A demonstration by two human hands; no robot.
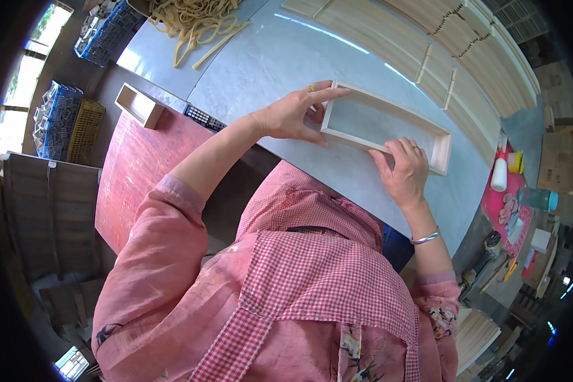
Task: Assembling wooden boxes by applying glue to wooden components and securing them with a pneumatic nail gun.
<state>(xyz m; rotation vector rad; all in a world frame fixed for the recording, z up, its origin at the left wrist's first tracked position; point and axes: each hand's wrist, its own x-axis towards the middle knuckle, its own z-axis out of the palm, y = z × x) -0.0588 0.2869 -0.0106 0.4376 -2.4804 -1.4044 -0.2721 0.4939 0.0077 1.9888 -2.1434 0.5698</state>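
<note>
Slanted the left forearm (219, 153) up from the lower left and curved the left hand (299, 118) round the short left end of a pale wooden frame (379, 143). Spread the left fingers around that end, forefinger along the far corner and thumb low at the near one. Raised the right forearm (431, 251), banded with a silver bangle (424, 236), and bent the right hand (404, 167) over the near long side, with thumb and fingers slightly parted about the rail; could not tell how firmly. Had the frame between both sets of fingers, over the grey table (229, 76). Saw the table's near edge just below the fingers, and stretches of tabletop left of the left fingers and right of the right ones. Met long wooden strips (490, 70) past the frame's far side, and a heap of yellowish bands (194, 25) well beyond the left fingers. Saw, left of those fingers, a small wooden box (140, 107) at the edge of a pink board (134, 178); farther left, two blue crates (111, 38) with pale pieces in them, and a yellow crate (89, 130). Saw, well right of the right fingers, a white bottle (499, 177) and a teal jar (537, 198); could not tell the contents.
</note>
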